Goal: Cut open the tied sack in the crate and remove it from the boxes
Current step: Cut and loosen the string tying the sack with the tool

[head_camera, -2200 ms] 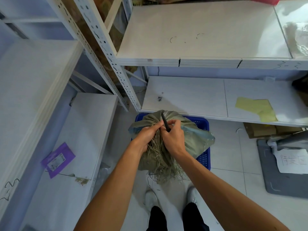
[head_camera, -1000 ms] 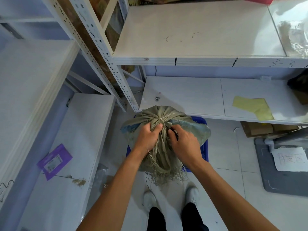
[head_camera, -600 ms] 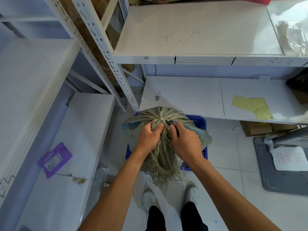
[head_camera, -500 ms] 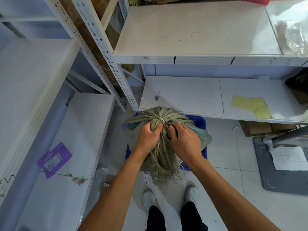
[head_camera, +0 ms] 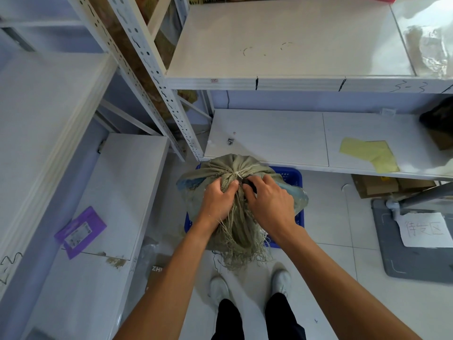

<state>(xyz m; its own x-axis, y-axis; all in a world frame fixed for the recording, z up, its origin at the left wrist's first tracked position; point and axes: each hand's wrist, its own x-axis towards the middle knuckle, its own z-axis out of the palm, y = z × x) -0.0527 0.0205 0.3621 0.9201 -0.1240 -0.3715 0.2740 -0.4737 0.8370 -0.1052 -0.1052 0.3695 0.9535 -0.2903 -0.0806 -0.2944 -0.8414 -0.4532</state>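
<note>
A grey-green woven sack (head_camera: 228, 165) stands in a blue plastic crate (head_camera: 293, 174) on the floor. Its mouth is bunched and bound with pale string (head_camera: 236, 173); frayed threads hang toward me. My left hand (head_camera: 218, 201) grips the bunched neck just below the tie. My right hand (head_camera: 269, 202) is closed around a small black tool (head_camera: 249, 184), held against the neck beside the tie; its tip is hidden. The boxes inside are not visible.
White metal shelving stands ahead and to the left, with a shelf post (head_camera: 157, 77) near the crate. A purple packet (head_camera: 79, 233) lies on the left shelf, yellow paper (head_camera: 370, 153) on the far shelf. A grey mat (head_camera: 402, 261) with a paper sign lies at right. My shoes (head_camera: 219, 289) stand below the sack.
The black tool stood upright above the tie at first; my right hand has since lowered it against the sack neck. Both hands have barely moved over the last second.
</note>
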